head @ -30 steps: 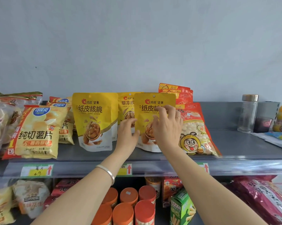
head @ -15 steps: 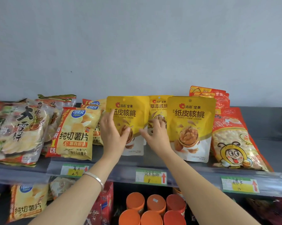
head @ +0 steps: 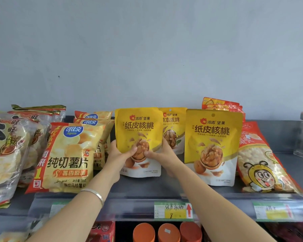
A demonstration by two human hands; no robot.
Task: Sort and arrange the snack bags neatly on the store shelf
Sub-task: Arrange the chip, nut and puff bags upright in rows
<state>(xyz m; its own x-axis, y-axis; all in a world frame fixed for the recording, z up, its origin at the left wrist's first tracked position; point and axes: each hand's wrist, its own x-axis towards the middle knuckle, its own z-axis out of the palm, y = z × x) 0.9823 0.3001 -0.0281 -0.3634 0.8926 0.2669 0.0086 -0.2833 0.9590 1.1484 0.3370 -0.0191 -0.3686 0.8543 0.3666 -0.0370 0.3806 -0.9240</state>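
Three walnut pouches (head: 212,147), three chip bags (head: 68,158)

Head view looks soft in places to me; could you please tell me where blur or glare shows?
Head view: flat, even light; the held yellow walnut pouch reads sharp; the right green-and-yellow paper price tag is smeared; the clear plastic shelf rail shows pale glare.

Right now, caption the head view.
Left hand and right hand hold a walnut pouch on the shelf beside a matching pouch.
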